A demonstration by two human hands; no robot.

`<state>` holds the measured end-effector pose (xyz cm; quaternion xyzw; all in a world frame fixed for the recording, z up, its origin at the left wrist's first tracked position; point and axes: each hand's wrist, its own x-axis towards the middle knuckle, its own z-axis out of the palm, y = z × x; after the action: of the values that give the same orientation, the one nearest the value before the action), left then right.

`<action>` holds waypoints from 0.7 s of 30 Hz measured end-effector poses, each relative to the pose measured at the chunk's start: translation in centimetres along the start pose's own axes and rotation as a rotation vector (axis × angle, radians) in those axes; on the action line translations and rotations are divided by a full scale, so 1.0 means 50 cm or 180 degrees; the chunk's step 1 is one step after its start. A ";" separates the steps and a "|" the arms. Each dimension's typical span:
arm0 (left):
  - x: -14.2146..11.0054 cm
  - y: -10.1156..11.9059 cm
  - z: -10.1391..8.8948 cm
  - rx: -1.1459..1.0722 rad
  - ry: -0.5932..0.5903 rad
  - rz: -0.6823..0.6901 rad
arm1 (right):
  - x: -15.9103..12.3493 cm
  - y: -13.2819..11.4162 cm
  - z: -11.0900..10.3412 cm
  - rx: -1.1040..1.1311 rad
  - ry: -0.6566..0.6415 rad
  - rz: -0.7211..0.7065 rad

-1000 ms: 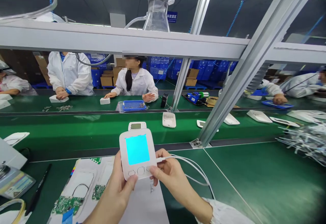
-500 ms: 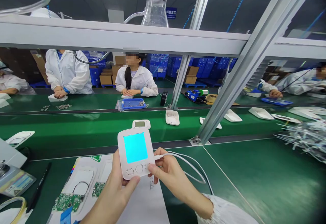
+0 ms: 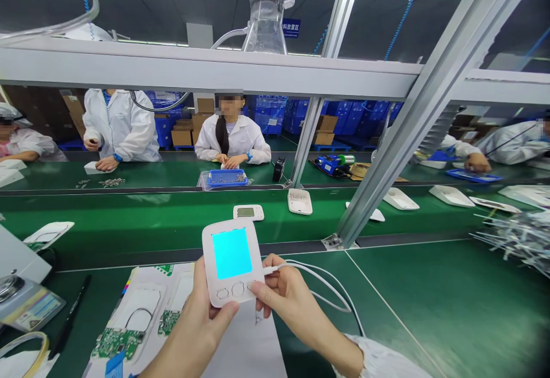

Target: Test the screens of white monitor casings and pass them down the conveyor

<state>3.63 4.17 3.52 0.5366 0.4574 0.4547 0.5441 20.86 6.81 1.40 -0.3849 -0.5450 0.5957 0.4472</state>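
Note:
My left hand (image 3: pixel 208 315) grips a white monitor (image 3: pixel 208 252) by its left side and lower edge, thumb on the front. The monitor's square screen glows plain cyan, and three round buttons sit below it. At its right edge, my right hand (image 3: pixel 287 295) holds the lower corner, thumb at the rightmost button and fingers curled partly behind, out of sight. A white cable (image 3: pixel 329 280) runs from a plug in the monitor's right side, past my right fingers. Beneath my hands lies a white sheet (image 3: pixel 247 346). Left of it are green circuit boards (image 3: pixel 118 342) in white casings.
A green conveyor belt (image 3: pixel 150 235) carries a white unit (image 3: pixel 248 212) and open white housings (image 3: pixel 299 201). A metal post (image 3: pixel 387 154) slants on the right. A black pen (image 3: pixel 73 315) lies left; cable ties (image 3: pixel 515 237) are heaped right. Co-workers sit and stand opposite.
My view has shifted slightly, while both hands keep the monitor almost still. The pieces on the belt have slid a little to the right. A standing co-worker's hand has lifted off a white part.

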 end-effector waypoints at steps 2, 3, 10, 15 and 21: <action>-0.001 0.001 0.000 -0.0001 0.0044 0.0001 | 0.000 -0.001 0.000 -0.0016 -0.0003 0.0015; -0.001 0.002 0.001 -0.0010 0.0061 0.0000 | 0.000 -0.001 0.000 -0.0017 -0.0002 0.0014; -0.001 0.002 0.000 0.0123 -0.0016 0.0027 | 0.000 0.003 0.000 -0.0013 0.0005 0.0002; 0.002 -0.005 -0.003 0.0223 -0.0036 -0.0018 | 0.000 0.005 0.000 -0.0007 0.0041 0.0009; 0.003 -0.011 -0.006 0.0261 -0.0080 -0.0025 | 0.001 0.003 0.002 0.0012 0.0048 0.0022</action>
<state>3.37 4.36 2.98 0.5623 0.4709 0.4267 0.5292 20.75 6.84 1.26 -0.3905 -0.5391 0.5953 0.4499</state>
